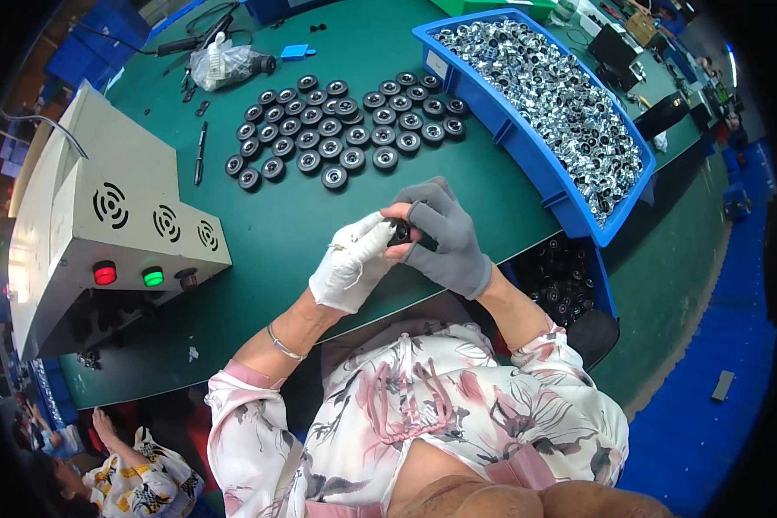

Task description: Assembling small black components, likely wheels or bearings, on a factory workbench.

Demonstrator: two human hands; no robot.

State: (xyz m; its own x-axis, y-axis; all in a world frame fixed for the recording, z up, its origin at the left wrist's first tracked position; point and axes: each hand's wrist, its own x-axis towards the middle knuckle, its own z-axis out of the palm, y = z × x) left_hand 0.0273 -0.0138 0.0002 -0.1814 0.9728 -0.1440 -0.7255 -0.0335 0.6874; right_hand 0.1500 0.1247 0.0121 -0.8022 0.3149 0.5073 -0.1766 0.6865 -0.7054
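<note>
My left hand [350, 263], in a white glove, and my right hand [446, 237], in a grey glove with bare fingertips, meet above the near edge of the green table. Between them they grip a small black round part [398, 231], mostly covered by the fingers. Beyond my hands, several black wheel-like parts [333, 178] with silvery centres lie in loose rows. To the right stands a blue bin [540, 177] heaped with shiny metal rings [544, 95]. Below it, beside my right forearm, a second bin holds black round parts [561, 281].
At left stands a beige machine [138, 207] with a red and a green button. A pen [201, 154], a clear plastic bag [223, 65] and a small blue tag-like piece [297, 53] lie on the green table [268, 250]. Another person [138, 462] sits at lower left.
</note>
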